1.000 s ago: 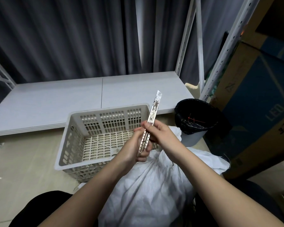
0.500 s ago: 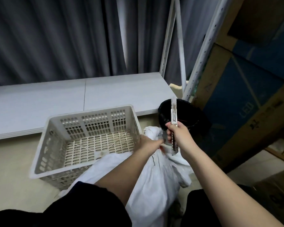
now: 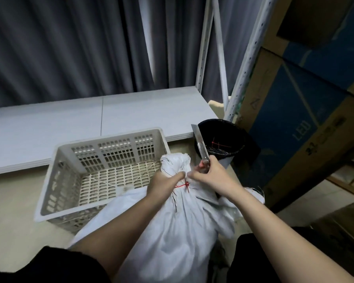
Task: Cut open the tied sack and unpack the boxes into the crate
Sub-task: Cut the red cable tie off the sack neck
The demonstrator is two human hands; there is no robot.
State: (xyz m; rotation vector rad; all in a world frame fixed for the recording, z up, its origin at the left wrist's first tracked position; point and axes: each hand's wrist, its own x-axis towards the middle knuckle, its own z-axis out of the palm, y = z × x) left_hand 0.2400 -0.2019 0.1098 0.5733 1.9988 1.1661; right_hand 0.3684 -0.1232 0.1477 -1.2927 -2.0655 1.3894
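Observation:
A white woven sack (image 3: pixel 172 225) stands between my knees, its neck bunched and bound by a red tie (image 3: pixel 184 185). My left hand (image 3: pixel 166 181) grips the neck just below the gathered top. My right hand (image 3: pixel 212 176) holds a metal utility knife (image 3: pixel 201 146) with its blade extended, pointing up and away, right beside the neck. A beige perforated plastic crate (image 3: pixel 102 172) sits on the floor behind the sack, with nothing in it. The boxes are hidden inside the sack.
A black-lined waste bin (image 3: pixel 225 139) with red ties inside stands right of the crate. A low white shelf board (image 3: pixel 90 121) runs behind. Metal rack posts (image 3: pixel 245 64) and large cardboard cartons (image 3: pixel 307 127) crowd the right side. Grey curtains hang at the back.
Both hands came down from holding the knife over the crate. My left hand let go of the knife and took the sack's neck; my right hand brought the knife beside the tie.

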